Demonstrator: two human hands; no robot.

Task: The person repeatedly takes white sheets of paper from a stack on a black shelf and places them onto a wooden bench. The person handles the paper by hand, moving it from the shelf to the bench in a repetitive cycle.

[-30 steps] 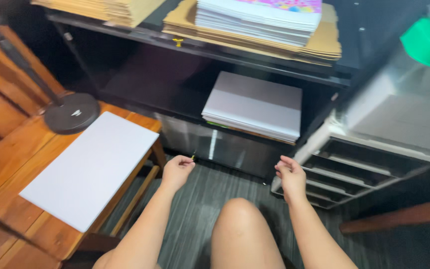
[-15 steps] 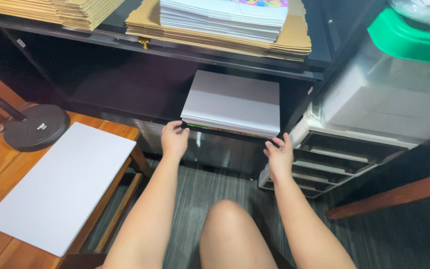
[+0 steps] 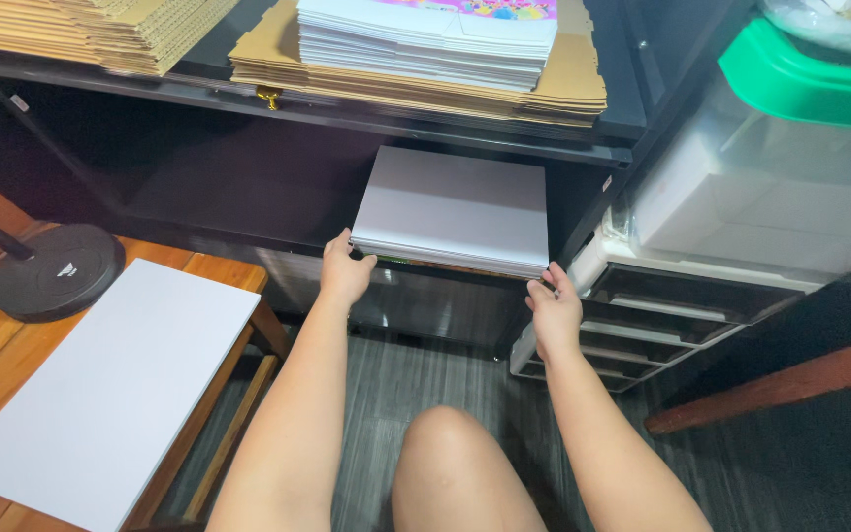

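Flat, smooth white sheet stack (image 3: 453, 209) at frame centre on a dark shelf (image 3: 248, 187); left hand (image 3: 345, 274) and right hand (image 3: 554, 307), arms extended, grip its front corners.

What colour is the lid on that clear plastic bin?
Green lid, seen in the head view.

Both hands, left hand (image 3: 345, 271) and right hand (image 3: 555, 308), grip the front corners of a white sheet stack (image 3: 453, 210) on the lower shelf (image 3: 199, 212).
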